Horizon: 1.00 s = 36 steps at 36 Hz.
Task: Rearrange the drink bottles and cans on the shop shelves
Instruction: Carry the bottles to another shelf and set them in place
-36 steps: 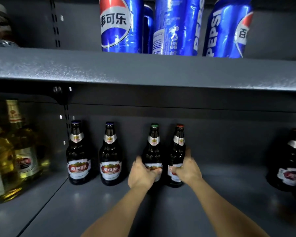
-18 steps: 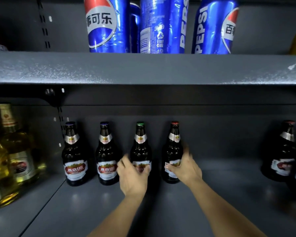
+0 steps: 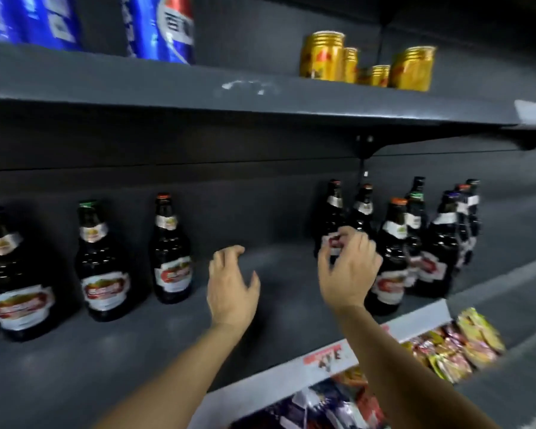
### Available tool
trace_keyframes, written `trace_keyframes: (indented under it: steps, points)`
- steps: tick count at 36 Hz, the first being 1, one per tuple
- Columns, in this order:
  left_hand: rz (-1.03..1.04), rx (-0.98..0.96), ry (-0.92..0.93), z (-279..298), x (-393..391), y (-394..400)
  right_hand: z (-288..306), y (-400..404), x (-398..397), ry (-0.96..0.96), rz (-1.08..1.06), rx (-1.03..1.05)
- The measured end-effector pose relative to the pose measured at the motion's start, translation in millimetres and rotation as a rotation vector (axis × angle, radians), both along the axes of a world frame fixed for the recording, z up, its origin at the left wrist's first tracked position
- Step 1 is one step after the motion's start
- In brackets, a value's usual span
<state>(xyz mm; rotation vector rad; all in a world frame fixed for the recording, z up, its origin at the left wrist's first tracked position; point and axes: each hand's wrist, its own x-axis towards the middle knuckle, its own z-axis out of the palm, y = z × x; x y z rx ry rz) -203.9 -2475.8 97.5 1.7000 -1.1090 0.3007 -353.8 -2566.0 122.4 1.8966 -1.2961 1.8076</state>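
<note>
We've let go of the spaced beer bottles (image 3: 171, 252), now left of both hands. Right hand (image 3: 347, 270), fingers spread, reaches the clustered bottles (image 3: 393, 258); left hand (image 3: 232, 286) hovers empty over the shelf (image 3: 276, 305). Next batch needs spacing.

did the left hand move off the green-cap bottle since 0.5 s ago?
Yes. The left hand now hangs open over bare shelf, right of the red-cap bottle and well clear of the green-cap bottle it was gripping.
</note>
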Motion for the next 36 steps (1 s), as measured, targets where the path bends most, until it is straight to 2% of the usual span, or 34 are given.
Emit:
trace_keyframes:
  steps: [5, 9, 11, 13, 15, 19, 24, 26, 31, 34, 36]
  points:
    - [-0.153, 0.152, 0.050, 2.1, -80.7, -38.1, 8.2, -22.7, -84.3, -0.050, -0.041, 0.054]
    - [-0.300, 0.300, 0.142, 0.4, -137.4, -69.0, 3.3, -41.2, -126.3, 0.009, 0.086, 0.243]
    - [-0.348, 0.364, 0.268, 1.3, -161.0, -79.8, -2.3, -47.5, -133.0, 0.120, 0.140, 0.383]
    - [-0.408, 0.383, 0.423, -1.5, -179.2, -89.6, -6.3, -50.5, -131.8, 0.172, 0.169, 0.444]
    - [-0.456, 0.368, 0.502, -5.8, -192.2, -98.8, -7.7, -52.4, -126.6, 0.214, 0.162, 0.478]
    - [-0.375, 0.289, 0.718, -7.9, -202.5, -107.2, -8.1, -55.3, -116.3, 0.186, 0.122, 0.518]
    - [-0.181, 0.322, 0.450, -3.0, -173.0, -97.6, -10.4, -53.7, -94.7, 0.107, 0.236, 0.428]
    - [-0.125, 0.310, 0.396, -1.7, -150.8, -92.4, -9.3, -49.5, -73.4, 0.098, 0.292, 0.408]
    - [0.008, 0.284, 0.392, 0.7, -82.3, -76.2, 3.2, -36.3, -4.9, 0.132, 0.474, 0.466]
    - [0.076, 0.257, 0.415, 1.6, -40.8, -64.8, 7.2, -33.3, 30.6, 0.223, 0.622, 0.515]
    - [0.121, 0.240, 0.442, 1.2, -16.1, -57.5, 7.7, -36.8, 47.0, 0.266, 0.643, 0.543]
